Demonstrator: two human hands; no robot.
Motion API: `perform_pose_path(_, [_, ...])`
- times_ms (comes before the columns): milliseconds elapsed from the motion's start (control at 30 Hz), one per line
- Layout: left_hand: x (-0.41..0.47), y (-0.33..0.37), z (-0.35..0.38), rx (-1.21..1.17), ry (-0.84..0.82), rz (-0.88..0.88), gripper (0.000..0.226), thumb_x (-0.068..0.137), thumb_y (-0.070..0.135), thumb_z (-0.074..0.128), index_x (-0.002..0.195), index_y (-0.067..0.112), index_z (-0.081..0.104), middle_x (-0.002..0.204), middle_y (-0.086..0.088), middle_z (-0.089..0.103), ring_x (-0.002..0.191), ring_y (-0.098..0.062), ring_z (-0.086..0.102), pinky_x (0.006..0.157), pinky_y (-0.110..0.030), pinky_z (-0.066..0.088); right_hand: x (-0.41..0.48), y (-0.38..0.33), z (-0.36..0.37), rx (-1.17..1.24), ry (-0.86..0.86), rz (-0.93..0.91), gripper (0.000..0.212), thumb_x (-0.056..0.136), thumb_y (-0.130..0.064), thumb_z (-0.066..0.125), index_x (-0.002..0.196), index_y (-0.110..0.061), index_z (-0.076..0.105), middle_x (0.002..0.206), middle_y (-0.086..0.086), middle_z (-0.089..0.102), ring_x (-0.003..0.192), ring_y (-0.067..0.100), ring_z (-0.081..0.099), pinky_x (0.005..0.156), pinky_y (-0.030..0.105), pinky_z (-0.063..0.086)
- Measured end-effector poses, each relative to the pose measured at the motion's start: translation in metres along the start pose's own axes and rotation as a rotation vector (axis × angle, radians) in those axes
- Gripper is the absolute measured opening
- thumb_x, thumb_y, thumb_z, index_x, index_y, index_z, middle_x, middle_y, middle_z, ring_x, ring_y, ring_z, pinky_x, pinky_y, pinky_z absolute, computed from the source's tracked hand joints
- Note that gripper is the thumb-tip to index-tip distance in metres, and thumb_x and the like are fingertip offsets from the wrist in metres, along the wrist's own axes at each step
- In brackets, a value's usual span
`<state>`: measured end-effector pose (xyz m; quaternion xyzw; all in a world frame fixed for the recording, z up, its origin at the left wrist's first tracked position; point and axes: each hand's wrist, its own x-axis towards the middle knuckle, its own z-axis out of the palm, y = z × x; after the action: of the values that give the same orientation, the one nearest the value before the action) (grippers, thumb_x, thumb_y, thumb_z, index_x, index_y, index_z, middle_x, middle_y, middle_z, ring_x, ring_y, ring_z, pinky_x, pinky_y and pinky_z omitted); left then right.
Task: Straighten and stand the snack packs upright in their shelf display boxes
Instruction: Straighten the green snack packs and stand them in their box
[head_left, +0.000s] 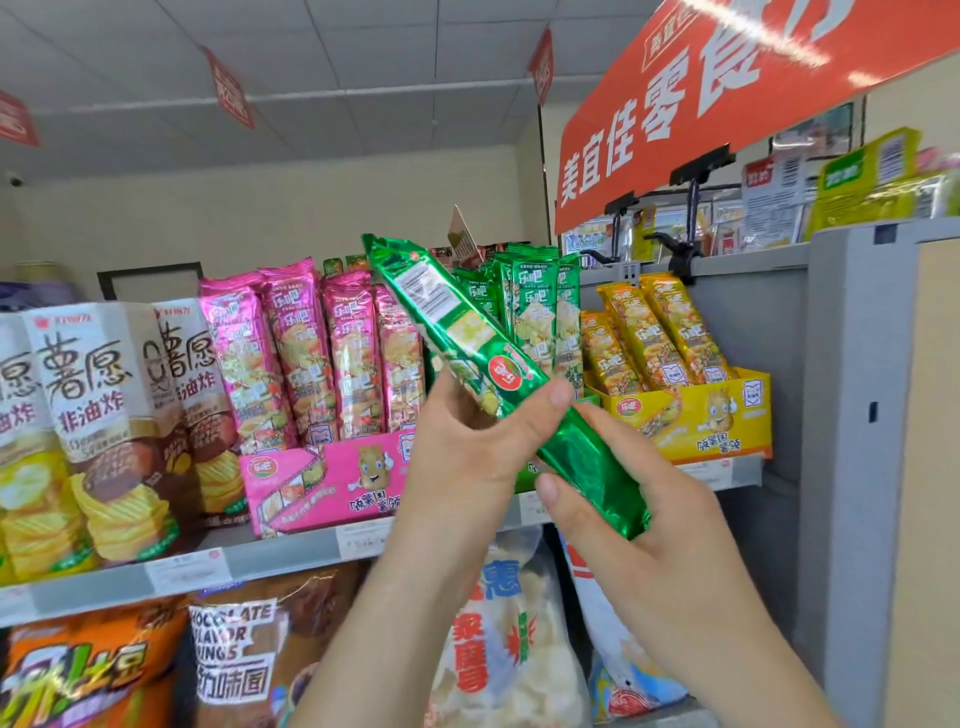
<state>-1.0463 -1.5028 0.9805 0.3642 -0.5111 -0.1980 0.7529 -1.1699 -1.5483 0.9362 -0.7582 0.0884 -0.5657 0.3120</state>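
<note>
Green foil sits pinched under our left hand (462, 447), thumb across the front of the green pack (498, 374), while our right hand (639, 499) clasps its lower end. The pack is held tilted before the shelf, clear of the green packs (540, 306) standing behind. We judge it should be turned vertical, label outward, and lowered between the pink display box (322, 483) and yellow display box (727, 421).

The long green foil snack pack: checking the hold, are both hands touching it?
Touching. Head view: left hand and right hand wrap the green foil snack pack.
</note>
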Motion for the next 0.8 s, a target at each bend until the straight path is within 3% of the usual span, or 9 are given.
perform_pose_path(133, [-0.008,0.001,-0.004,0.005,0.008,-0.027,0.037,0.062,0.032,0.086,0.087,0.014,0.066,0.081,-0.008,0.074,0.069,-0.022,0.072,0.057,-0.028,0.055,-0.002,-0.001,0.002,-0.013,-0.022,0.001,0.049,0.083,-0.053,0.058,0.130,-0.055,0.046,0.123,-0.026,0.061,0.116,0.001,0.058,0.092,0.029,0.051])
perform_pose_path(233, [-0.006,0.007,-0.008,-0.020,0.054,0.005,0.039,0.066,0.024,0.087,0.095,0.014,0.064,0.089,-0.012,0.075,0.076,-0.024,0.072,0.064,-0.031,0.057,-0.004,-0.002,0.000,0.095,-0.065,0.035,0.048,0.082,-0.058,0.056,0.129,-0.054,0.050,0.127,-0.030,0.058,0.120,-0.006,0.053,0.093,0.012,0.043])
perform_pose_path(333, [-0.004,0.012,-0.012,-0.064,0.101,0.028,0.044,0.062,0.025,0.084,0.102,0.017,0.066,0.093,-0.013,0.075,0.080,-0.023,0.072,0.069,-0.033,0.058,-0.003,0.000,-0.005,0.417,-0.072,0.239,0.039,0.079,-0.048,0.062,0.118,-0.048,0.063,0.115,-0.025,0.067,0.098,0.000,0.067,0.077,0.013,0.051])
perform_pose_path(400, [-0.006,0.013,-0.014,-0.092,0.117,0.019,0.056,0.064,0.022,0.083,0.116,0.021,0.062,0.099,-0.013,0.075,0.088,-0.024,0.072,0.072,-0.033,0.058,-0.004,0.003,-0.005,0.462,-0.067,0.263,0.048,0.077,-0.038,0.063,0.125,-0.035,0.061,0.106,-0.016,0.073,0.080,0.004,0.069,0.065,0.016,0.053])
perform_pose_path(500, [-0.013,0.010,-0.011,-0.056,0.070,-0.010,0.068,0.073,0.026,0.076,0.135,0.023,0.049,0.109,-0.009,0.073,0.099,-0.025,0.071,0.074,-0.031,0.058,-0.007,0.006,0.003,0.356,0.060,0.192,0.048,0.073,-0.035,0.072,0.121,-0.033,0.066,0.103,-0.010,0.074,0.081,0.005,0.068,0.069,0.017,0.053])
perform_pose_path(633, [-0.022,0.004,-0.005,0.089,-0.045,-0.012,0.060,0.073,0.030,0.081,0.127,0.027,0.055,0.104,-0.001,0.073,0.093,-0.016,0.072,0.069,-0.025,0.057,-0.013,0.008,0.015,-0.071,0.248,-0.008,0.056,0.072,-0.037,0.077,0.125,-0.030,0.064,0.110,-0.020,0.063,0.096,0.000,0.064,0.073,0.008,0.048])
perform_pose_path(733, [-0.023,0.002,-0.007,0.083,-0.037,-0.021,0.049,0.071,0.027,0.077,0.118,0.027,0.062,0.099,-0.003,0.074,0.084,-0.016,0.073,0.063,-0.024,0.057,-0.015,0.008,0.017,-0.117,0.250,-0.100,0.056,0.076,-0.040,0.074,0.129,-0.028,0.061,0.115,-0.021,0.059,0.099,-0.005,0.061,0.071,0.002,0.045])
perform_pose_path(800, [-0.022,0.003,-0.009,0.062,-0.025,-0.028,0.047,0.073,0.025,0.077,0.117,0.023,0.063,0.098,-0.006,0.074,0.081,-0.018,0.073,0.063,-0.028,0.057,-0.017,0.012,0.014,-0.045,0.233,-0.105,0.058,0.076,-0.034,0.075,0.131,-0.036,0.057,0.118,-0.024,0.061,0.101,-0.004,0.062,0.076,0.005,0.047])
